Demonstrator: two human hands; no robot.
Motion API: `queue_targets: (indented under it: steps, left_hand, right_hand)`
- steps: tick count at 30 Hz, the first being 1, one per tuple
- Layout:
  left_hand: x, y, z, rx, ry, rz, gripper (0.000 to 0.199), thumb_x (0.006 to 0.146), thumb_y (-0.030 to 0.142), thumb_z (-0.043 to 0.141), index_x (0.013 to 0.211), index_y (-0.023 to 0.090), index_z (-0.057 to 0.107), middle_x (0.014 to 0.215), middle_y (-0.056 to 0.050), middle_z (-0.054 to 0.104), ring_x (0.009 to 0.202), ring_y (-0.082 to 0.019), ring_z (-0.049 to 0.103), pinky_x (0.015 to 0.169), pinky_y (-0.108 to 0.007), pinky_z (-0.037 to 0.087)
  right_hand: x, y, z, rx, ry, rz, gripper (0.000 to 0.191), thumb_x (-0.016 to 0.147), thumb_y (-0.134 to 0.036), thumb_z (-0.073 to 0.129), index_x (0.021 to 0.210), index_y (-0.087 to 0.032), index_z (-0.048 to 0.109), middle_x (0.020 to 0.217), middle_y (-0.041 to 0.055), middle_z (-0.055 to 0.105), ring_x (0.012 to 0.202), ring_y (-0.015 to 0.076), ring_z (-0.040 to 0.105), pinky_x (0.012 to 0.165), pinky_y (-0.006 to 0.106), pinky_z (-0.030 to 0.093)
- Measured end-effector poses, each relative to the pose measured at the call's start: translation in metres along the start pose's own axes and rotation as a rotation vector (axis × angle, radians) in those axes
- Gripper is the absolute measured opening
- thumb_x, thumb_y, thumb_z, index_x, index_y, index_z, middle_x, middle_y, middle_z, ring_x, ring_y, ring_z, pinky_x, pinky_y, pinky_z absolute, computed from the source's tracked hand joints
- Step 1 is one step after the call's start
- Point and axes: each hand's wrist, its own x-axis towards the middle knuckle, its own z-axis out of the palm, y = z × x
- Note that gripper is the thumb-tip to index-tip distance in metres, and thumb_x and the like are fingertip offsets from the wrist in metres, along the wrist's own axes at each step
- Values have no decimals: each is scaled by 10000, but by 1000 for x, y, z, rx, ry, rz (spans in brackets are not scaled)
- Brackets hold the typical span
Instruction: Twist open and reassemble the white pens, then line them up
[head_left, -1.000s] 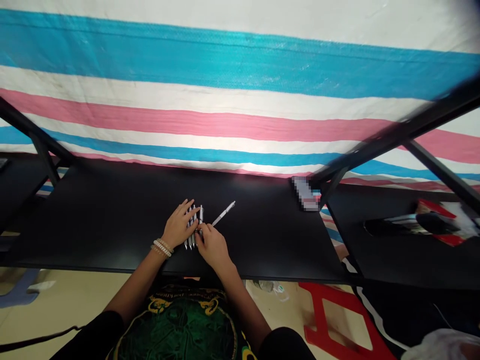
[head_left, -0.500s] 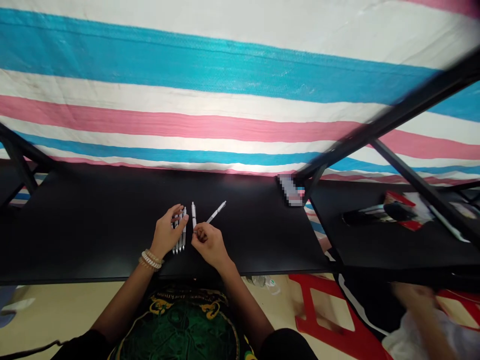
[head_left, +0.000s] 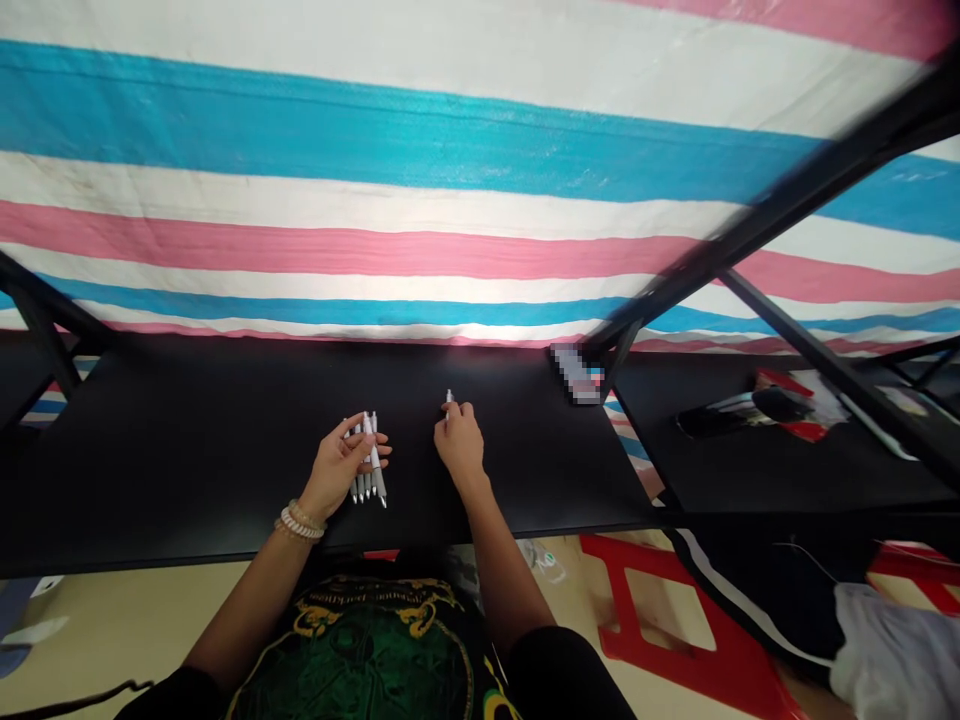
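Observation:
My left hand [head_left: 341, 465] is closed around several white-and-grey click pens [head_left: 380, 482] lined up side by side, tips toward me. Its thumb lies over the pens and its fingertips show past their right side. The rightmost pen slants a little away from the others. Farther right, my right hand [head_left: 459, 440] pinches one white pen [head_left: 448, 396] close to the tabletop. Only the far end of that pen shows; my fingers hide the rest.
The black table [head_left: 225, 440] has a pixelated phone-like object [head_left: 577, 375] at its back right corner. Black metal bars [head_left: 675, 270] rise beside it, before a striped tarp [head_left: 375, 140]. A red stool [head_left: 675, 620] and a seated person's leg are at right.
My right hand has moved right and away from me, onto the pen lying there. The upright pen near the middle now lies with the group at my left hand, whose fingers have closed round the pens.

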Motion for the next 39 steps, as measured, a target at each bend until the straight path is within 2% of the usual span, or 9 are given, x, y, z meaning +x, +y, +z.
queue_targets:
  steps: [6, 10, 12, 15, 17, 24, 31, 34, 39]
  left_hand:
    - [-3, 10, -3, -91, -79, -54, 489, 794, 289, 751, 1214, 187, 523, 918, -59, 696, 796, -220, 723, 740, -446, 623]
    - [-1, 14, 2, -147, -127, -44, 434, 792, 283, 751, 1152, 198, 523, 979, -64, 685, 876, -250, 723, 815, -486, 601]
    - [0, 16, 8, -154, -100, 20, 406, 793, 289, 749, 1120, 210, 523, 1068, -72, 674, 964, -266, 710, 892, -500, 570]
    - [1, 18, 17, -156, -46, 131, 379, 817, 312, 727, 1117, 231, 511, 1148, -68, 660, 1077, -265, 674, 998, -503, 506]
    - [0, 19, 20, -162, -40, 167, 363, 842, 342, 702, 1128, 233, 507, 1141, -74, 673, 1114, -264, 658, 1026, -501, 481]
    - [-1, 18, 11, -101, 40, 182, 410, 797, 407, 741, 1099, 186, 574, 970, -94, 732, 963, -266, 715, 901, -464, 558]
    - [-1, 11, 11, -123, 73, 200, 356, 796, 355, 751, 1061, 174, 598, 862, -51, 713, 867, -225, 724, 825, -398, 587]
    - [-1, 9, 9, -150, 96, 209, 351, 793, 362, 753, 1045, 177, 593, 878, -49, 709, 858, -206, 718, 827, -389, 584]
    - [0, 3, 8, -185, 141, 250, 359, 794, 372, 753, 1050, 188, 580, 912, -48, 706, 865, -196, 715, 839, -387, 578]
  right_hand:
    - [-11, 23, -17, 1, 57, -78, 345, 859, -130, 468, 1157, -179, 633, 1001, 94, 520, 835, 203, 537, 776, 328, 437]
    - [-35, 1, -31, 261, 226, -91, 330, 910, -322, 533, 1190, -168, 617, 1056, 127, 558, 930, 244, 548, 850, 402, 457]
    - [-54, -23, -33, 564, 80, -58, 339, 933, -414, 520, 1158, -177, 611, 922, 83, 617, 751, 186, 579, 699, 320, 491]
    - [-82, -57, -26, 958, -358, -40, 367, 959, -501, 449, 1084, -196, 610, 750, 28, 647, 554, 138, 571, 507, 246, 448]
    - [-94, -71, -20, 1145, -470, 8, 416, 973, -530, 384, 1087, -192, 599, 680, 2, 619, 461, 119, 528, 428, 228, 399]
    - [-95, -72, -16, 1011, -279, -42, 430, 982, -503, 391, 963, -183, 677, 571, -30, 507, 459, 99, 416, 445, 214, 325]
    - [-96, -67, -16, 786, 36, -237, 311, 968, -340, 468, 1113, -214, 713, 817, 63, 631, 739, 180, 607, 696, 309, 506]
    - [-90, -62, -20, 851, 33, -226, 278, 906, -348, 592, 1139, -245, 702, 1027, 87, 661, 876, 193, 644, 782, 342, 544]
    - [-82, -61, -29, 915, -25, -169, 218, 901, -367, 602, 987, -217, 735, 923, 73, 679, 810, 186, 659, 723, 330, 565]
